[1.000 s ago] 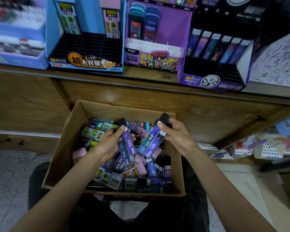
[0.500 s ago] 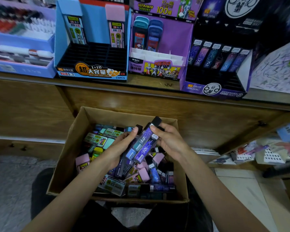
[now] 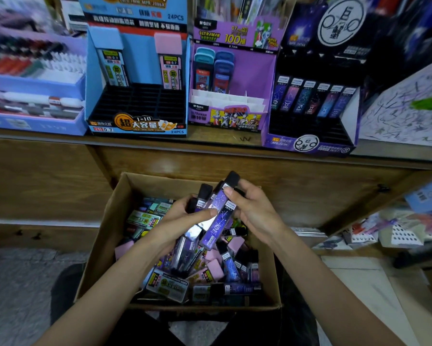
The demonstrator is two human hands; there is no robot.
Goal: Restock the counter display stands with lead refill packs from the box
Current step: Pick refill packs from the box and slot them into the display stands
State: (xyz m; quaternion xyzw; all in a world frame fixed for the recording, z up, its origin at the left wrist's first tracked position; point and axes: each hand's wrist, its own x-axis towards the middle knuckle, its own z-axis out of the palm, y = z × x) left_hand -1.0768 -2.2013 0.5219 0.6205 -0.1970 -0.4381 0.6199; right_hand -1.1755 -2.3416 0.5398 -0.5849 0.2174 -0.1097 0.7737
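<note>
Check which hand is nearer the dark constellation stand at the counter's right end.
Right. The right hand, pinching a purple pack, sits below and slightly left of the constellation stand; the left hand grips a bundle of packs farther left, above the box.

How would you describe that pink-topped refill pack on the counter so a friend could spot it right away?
On the wooden counter above the cardboard box, find the bright blue display stand with the black slotted tray. Two packs stand upright at its back; the pink-capped pack is the right one, while its neighbour has a blue cap.
</note>
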